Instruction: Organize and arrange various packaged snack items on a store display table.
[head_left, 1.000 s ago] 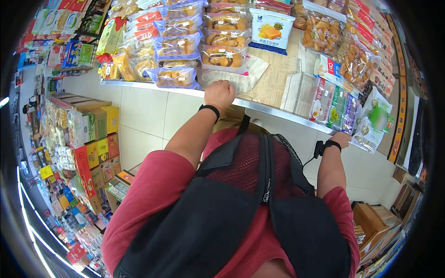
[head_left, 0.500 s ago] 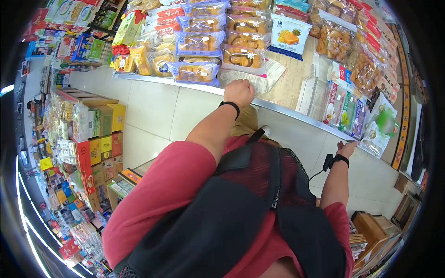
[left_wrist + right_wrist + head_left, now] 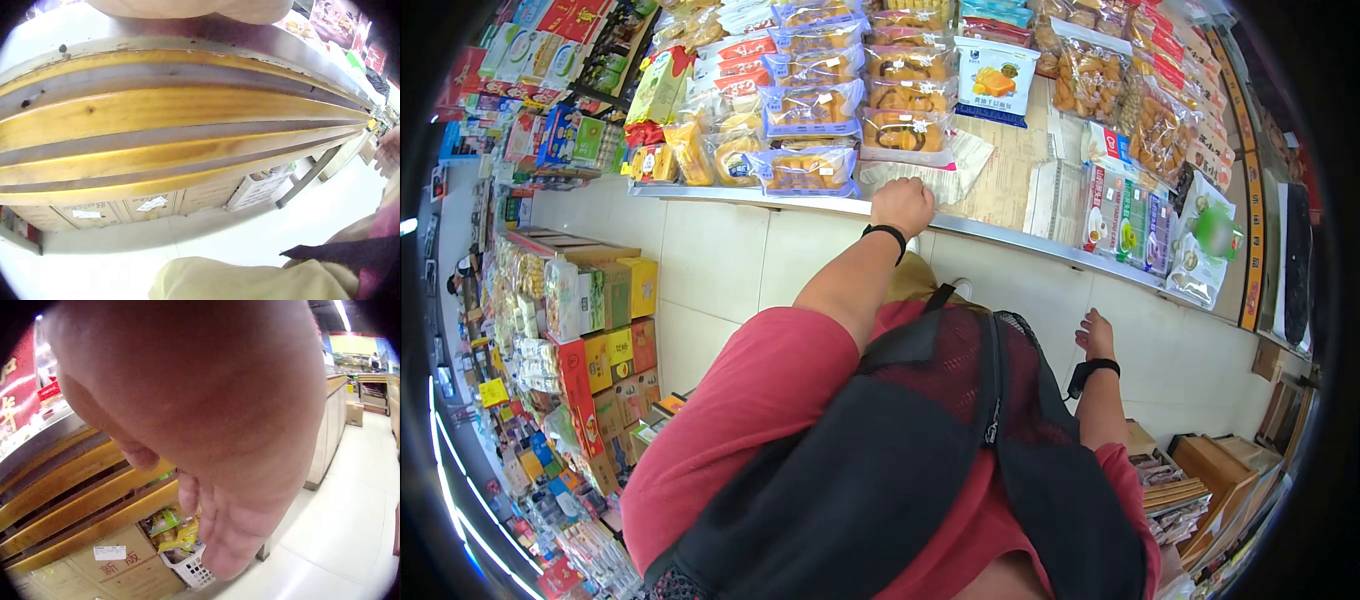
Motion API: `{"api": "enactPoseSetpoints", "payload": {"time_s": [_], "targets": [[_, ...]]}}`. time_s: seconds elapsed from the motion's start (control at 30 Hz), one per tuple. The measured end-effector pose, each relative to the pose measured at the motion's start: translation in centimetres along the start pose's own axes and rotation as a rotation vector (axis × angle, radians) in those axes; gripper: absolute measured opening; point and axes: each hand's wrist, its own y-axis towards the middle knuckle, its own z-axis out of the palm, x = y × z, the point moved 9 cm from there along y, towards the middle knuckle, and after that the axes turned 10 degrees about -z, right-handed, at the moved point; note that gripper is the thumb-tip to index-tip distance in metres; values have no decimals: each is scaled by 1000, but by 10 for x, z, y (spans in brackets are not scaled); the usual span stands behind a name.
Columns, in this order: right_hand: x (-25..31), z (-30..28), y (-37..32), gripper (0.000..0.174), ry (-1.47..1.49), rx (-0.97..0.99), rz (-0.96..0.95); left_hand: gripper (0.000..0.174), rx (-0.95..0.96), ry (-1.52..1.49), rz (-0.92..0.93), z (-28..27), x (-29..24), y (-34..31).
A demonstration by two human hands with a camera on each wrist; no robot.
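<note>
My left hand [image 3: 903, 205] rests with curled fingers on the metal front edge [image 3: 980, 228] of a display table. Just beyond it lie crinkled paper [image 3: 960, 165] and a row of clear-wrapped pastries [image 3: 908, 132]. Beside that row, to the left, are buns in purple-trimmed wrappers [image 3: 805, 172]. My right hand [image 3: 1096, 333] hangs above the floor, apart from the table, with loosely bent fingers and nothing in them. Nearest to it on the table are flat red, green and purple packets [image 3: 1128, 222] and a white-and-green bag [image 3: 1200, 245] at the right corner.
Yellow wooden slats [image 3: 187, 109] run under the table edge, with cardboard boxes [image 3: 150, 209] beneath. A white basket [image 3: 194, 572] of packets stands below too. Stacked cartons [image 3: 605, 340] rise on the left. Wooden crates [image 3: 1215, 485] stand at the lower right. Tiled floor [image 3: 710, 250] lies between.
My right hand has left the white-and-green bag at the table's corner and drawn back toward my body. The left hand stays on the table edge while the head view shifts slightly.
</note>
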Motion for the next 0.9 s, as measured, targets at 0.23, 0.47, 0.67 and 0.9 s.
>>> {"api": "enactPoseSetpoints", "payload": {"time_s": [0.23, 0.47, 0.67, 0.9], "targets": [[71, 95, -5, 41, -569, 319, -399, 30, 130, -34, 5, 5, 2, 7], [188, 174, -82, 41, -362, 434, -545, 22, 159, -223, 286, -33, -32, 20], [226, 198, -90, 38, -194, 345, -604, 34, 40, 6, 361, -69, -59, 99], [218, 216, -82, 35, -223, 333, -604, 39, 447, 396, 359, -25, -46, 125]]}}
